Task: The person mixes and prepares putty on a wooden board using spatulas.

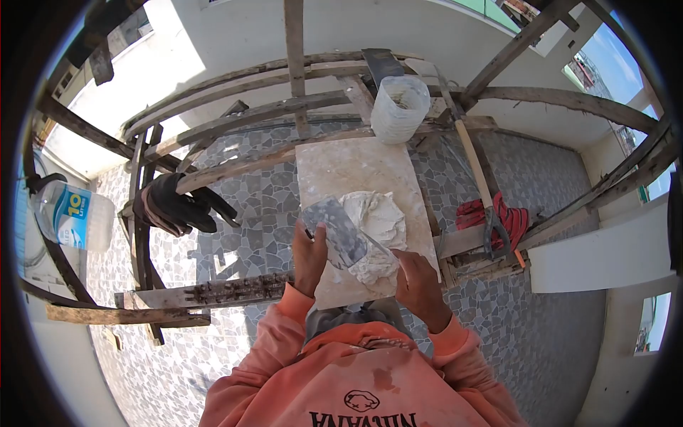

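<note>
Holding a tile over the board, left hand fingers clamped on its edge, right hand gripping a trowel (blade in putty), bucket beyond the board.

orange hoodie on show, long sleeves cuffed just at the left hand and right hand, dusty stains below the grey hood lining, black printed logo and lettering.

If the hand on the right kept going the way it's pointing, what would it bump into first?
Probably the white putty pile on the board. The right hand points up and left with a thin blade already at the pile's edge; depth is hard to judge.
</note>
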Demonstrator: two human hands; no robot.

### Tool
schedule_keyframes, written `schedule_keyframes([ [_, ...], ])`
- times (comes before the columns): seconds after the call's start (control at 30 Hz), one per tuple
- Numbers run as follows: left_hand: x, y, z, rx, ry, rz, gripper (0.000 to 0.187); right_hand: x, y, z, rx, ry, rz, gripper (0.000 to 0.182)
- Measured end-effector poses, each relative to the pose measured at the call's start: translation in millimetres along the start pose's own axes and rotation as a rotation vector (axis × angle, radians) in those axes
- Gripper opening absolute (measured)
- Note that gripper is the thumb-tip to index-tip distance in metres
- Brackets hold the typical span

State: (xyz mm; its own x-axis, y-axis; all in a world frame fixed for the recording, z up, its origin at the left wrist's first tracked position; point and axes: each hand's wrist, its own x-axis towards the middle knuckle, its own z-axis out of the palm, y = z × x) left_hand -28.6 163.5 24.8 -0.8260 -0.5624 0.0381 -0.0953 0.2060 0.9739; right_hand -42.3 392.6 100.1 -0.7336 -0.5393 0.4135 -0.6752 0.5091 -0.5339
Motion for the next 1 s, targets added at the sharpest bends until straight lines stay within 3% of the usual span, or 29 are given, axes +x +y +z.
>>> schedule_keyframes([
  [0.13,4.2,-13.1,0.8,-0.41,-0.04,-0.165,0.027,-7.1,5.2,-15.2,0.182,-0.031,0.404,0.018],
  [0.2,4.7,-8.3,-11.2,-0.556,-0.19,-0.371,0.026,-1.9,7.2,-30.8,0.386,-0.089,0.667,0.016],
  [0.33,-0.8,7.8,-22.5,-0.725,-0.349,-0.723,0.026,6.3,26.8,-31.8,1.124,0.118,0.845,0.016],
  [0.5,-21.4,8.0,-6.3,-0.698,-0.53,-0.74,0.023,20.1,23.7,-17.9,1.176,0.187,0.872,0.031],
  [0.57,-29.7,48.4,-2.4,-0.811,-0.615,-0.922,0.025,25.2,26.3,-11.8,1.171,0.163,0.924,0.035],
  [0.73,-32.1,58.2,7.6,-0.83,-0.709,-0.888,0.023,29.3,26.1,7.6,1.191,0.154,1.032,0.039],
  [0.87,-25.7,50.0,11.0,-0.834,-0.612,-0.914,0.024,15.3,37.1,18.1,1.097,0.069,1.081,0.031],
  [1.0,-16.6,41.0,10.9,-0.815,-0.579,-0.917,0.024,14.1,13.4,-0.6,0.779,-0.089,1.08,0.032],
])
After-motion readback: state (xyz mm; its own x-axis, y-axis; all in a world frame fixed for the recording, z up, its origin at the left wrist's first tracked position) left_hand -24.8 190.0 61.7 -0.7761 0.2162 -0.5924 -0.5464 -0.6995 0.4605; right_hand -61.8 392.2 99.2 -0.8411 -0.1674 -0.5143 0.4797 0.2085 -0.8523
